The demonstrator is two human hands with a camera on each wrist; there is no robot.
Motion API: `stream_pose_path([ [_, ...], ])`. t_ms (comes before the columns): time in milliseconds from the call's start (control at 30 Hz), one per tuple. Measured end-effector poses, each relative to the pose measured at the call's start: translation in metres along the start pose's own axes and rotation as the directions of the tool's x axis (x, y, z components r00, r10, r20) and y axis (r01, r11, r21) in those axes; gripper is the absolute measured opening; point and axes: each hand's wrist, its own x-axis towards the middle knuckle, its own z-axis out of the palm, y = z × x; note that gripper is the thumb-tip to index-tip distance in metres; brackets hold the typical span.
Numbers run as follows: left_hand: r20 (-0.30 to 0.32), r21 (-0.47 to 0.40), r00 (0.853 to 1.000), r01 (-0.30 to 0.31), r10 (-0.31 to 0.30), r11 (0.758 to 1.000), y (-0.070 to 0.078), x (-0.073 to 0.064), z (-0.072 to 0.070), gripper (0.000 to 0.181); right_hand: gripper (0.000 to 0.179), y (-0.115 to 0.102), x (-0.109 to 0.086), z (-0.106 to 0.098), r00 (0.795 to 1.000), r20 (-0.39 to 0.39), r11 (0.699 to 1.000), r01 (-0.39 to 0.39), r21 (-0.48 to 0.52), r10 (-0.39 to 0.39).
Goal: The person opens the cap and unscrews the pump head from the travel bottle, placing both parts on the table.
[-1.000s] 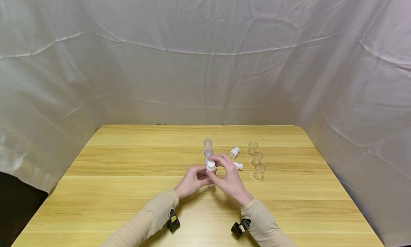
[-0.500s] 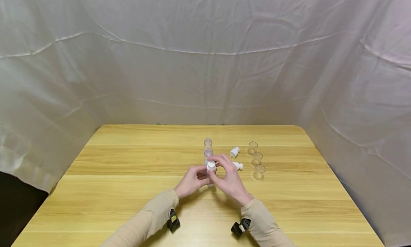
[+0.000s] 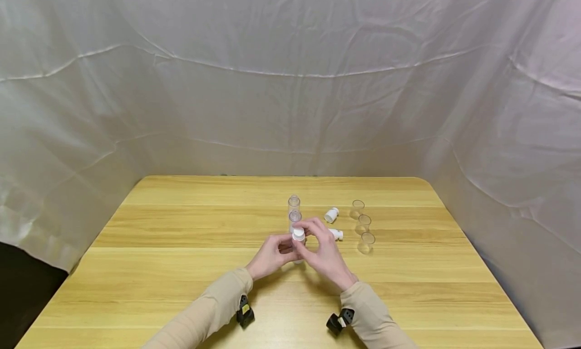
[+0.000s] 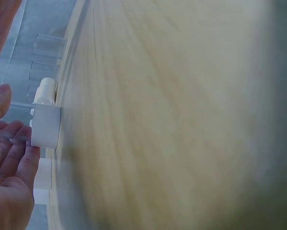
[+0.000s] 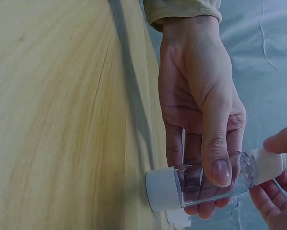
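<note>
In the head view, a clear bottle with a white base [image 3: 298,261] stands upright on the table between the hands. My left hand [image 3: 268,258] grips its transparent body, thumb across the front, as the right wrist view shows on the bottle [image 5: 200,184]. A white pump top [image 3: 298,233] sits on the bottle's neck. Thumb and fingertips of my right hand [image 3: 327,253] pinch this top from the side; part of that hand [image 5: 282,201] enters the right wrist view at the lower right. The left wrist view shows the white base [image 4: 46,127] beside curled fingers [image 4: 14,158].
Two more clear bottles [image 3: 294,204] stand in a row behind the held one. To the right lie two white pump tops, one farther back [image 3: 331,215] and one partly behind my right hand [image 3: 337,234]. Beyond them, three clear cup-shaped caps [image 3: 366,243] form a line.
Both hands keep their hold on the bottle and the pump top. The fingers at the top shift only very slightly.
</note>
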Motion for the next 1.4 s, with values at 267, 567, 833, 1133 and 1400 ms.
stream_pose_path([
  [267,0.006,-0.006,1.0,-0.007,0.007,1.0,-0.0011,0.0004,-0.0006,0.041,0.041,-0.0007,0.0002,-0.0008,1.0,0.019,1.0,0.007,0.005,-0.007],
  [567,-0.008,0.024,1.0,0.007,-0.007,1.0,0.0004,-0.0004,-0.0008,0.046,0.041,0.0014,0.0006,0.0003,1.0,-0.002,1.0,0.026,-0.005,-0.026],
  [833,0.006,-0.009,1.0,-0.006,0.006,1.0,-0.0004,0.0002,-0.0007,0.04,0.041,-0.0014,0.0004,-0.0003,1.0,0.017,1.0,0.003,-0.003,-0.003],
  [1133,-0.006,0.019,1.0,-0.002,0.002,1.0,0.0018,-0.0009,-0.0008,0.046,0.043,-0.0004,0.0008,0.0005,0.999,-0.039,1.0,-0.003,-0.015,0.003],
  [1400,0.013,-0.023,1.0,-0.007,0.007,1.0,-0.0004,0.0001,-0.0012,0.041,0.04,-0.0035,0.0002,-0.0002,1.0,0.009,1.0,-0.015,-0.018,0.015],
])
